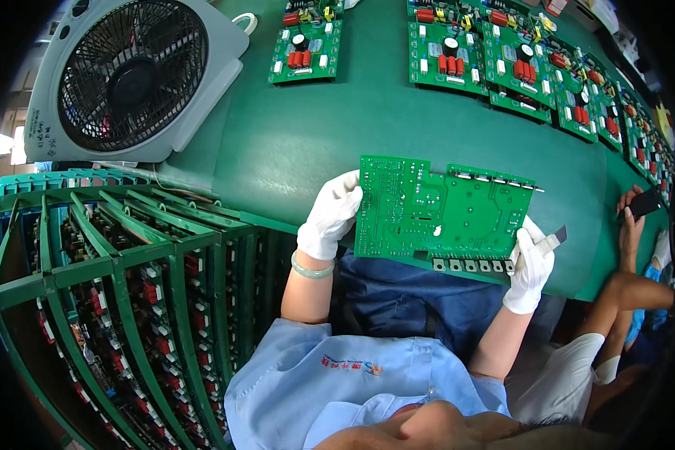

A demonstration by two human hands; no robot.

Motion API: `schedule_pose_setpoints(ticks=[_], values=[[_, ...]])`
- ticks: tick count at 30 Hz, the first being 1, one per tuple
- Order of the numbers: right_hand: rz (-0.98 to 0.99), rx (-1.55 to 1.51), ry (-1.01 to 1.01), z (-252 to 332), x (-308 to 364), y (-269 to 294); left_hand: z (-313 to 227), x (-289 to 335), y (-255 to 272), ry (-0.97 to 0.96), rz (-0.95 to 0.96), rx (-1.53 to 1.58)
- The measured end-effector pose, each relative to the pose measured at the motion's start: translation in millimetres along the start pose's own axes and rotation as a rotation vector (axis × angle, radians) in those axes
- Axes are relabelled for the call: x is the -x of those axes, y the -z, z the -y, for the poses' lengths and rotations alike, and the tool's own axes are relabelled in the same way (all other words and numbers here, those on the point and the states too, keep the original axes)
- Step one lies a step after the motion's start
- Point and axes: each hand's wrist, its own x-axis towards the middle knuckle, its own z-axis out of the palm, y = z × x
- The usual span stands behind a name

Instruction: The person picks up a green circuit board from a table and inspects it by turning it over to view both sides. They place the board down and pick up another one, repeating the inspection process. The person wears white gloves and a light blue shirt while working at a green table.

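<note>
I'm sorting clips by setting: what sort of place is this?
Probably an electronics assembly line: gloved hands hold a green circuit board, more populated boards lie in rows on the green bench, and a rack stores others.

A flat green rectangular circuit board point(439, 217) is held solder side up between both hands, its lower edge lined with small grey square components.

Green circuit board point(439, 217), white gloves; dk-green table point(307, 142) under it; grey fan point(131, 75), green rack point(112, 292) left of the board.
</note>
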Motion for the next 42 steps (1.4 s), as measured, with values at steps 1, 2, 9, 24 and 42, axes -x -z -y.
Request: schedule_pose_setpoints(ticks=[1, 2, 9, 24, 42], values=[[-0.005, 0.005, -0.002, 0.5, 0.2, -0.3, -0.2, -0.2, 0.1, -0.004, 0.007, 0.003], [-0.010, 0.010, -0.004, 1.1, 0.6, -0.5, -0.6, -0.6, 0.1, -0.009, 0.019, -0.007], [-0.026, 0.028, -0.015, 3.2, 0.5, -0.9, 1.7, -1.2, 5.6, 0.040, 0.023, -0.034], [-0.060, 0.041, -0.045, 6.2, 0.7, -4.4, 2.2, -1.8, 5.4, 0.036, -0.039, 0.019], [-0.040, -0.084, -0.065, 9.1, 1.6, -2.1, -0.3, -7.1, -9.6, -0.059, -0.138, -0.186]])
